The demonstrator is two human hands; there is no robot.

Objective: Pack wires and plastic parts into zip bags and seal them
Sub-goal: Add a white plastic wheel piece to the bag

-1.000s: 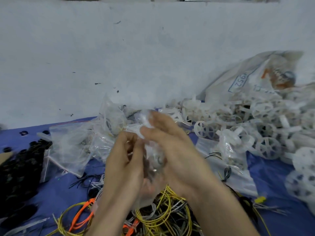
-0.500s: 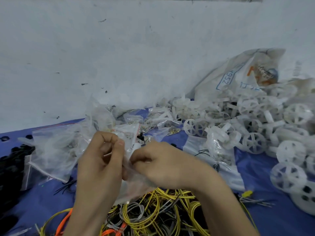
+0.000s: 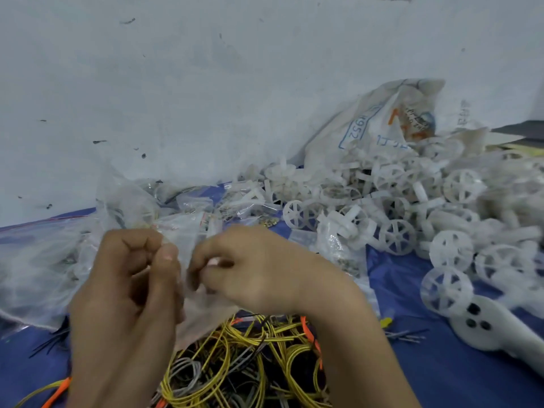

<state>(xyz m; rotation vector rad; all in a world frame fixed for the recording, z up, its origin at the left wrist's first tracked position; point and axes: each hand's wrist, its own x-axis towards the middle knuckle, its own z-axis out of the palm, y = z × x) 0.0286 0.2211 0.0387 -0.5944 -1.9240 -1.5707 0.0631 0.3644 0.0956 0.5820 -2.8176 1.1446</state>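
A small clear zip bag (image 3: 188, 251) hangs between my two hands over the blue cloth. My left hand (image 3: 129, 278) pinches its top edge with thumb against curled fingers. My right hand (image 3: 253, 266) pinches the same edge a little to the right. The bag's lower part drops behind my hands, and what it holds is hidden. Below my wrists lies a tangle of yellow, grey and orange wires (image 3: 229, 363). White plastic wheel parts (image 3: 394, 237) are heaped at the right.
Several filled clear zip bags (image 3: 53, 260) lie at the left and behind my hands. A large printed sack (image 3: 379, 125) leans on the white wall. A white handle-shaped device (image 3: 482, 328) lies at the right on the blue cloth (image 3: 441, 372).
My hands came down from chest height toward the cloth, still holding the bag. My right hand's pinch has slid rightward along the bag's top edge, away from the left. The view shifted right.
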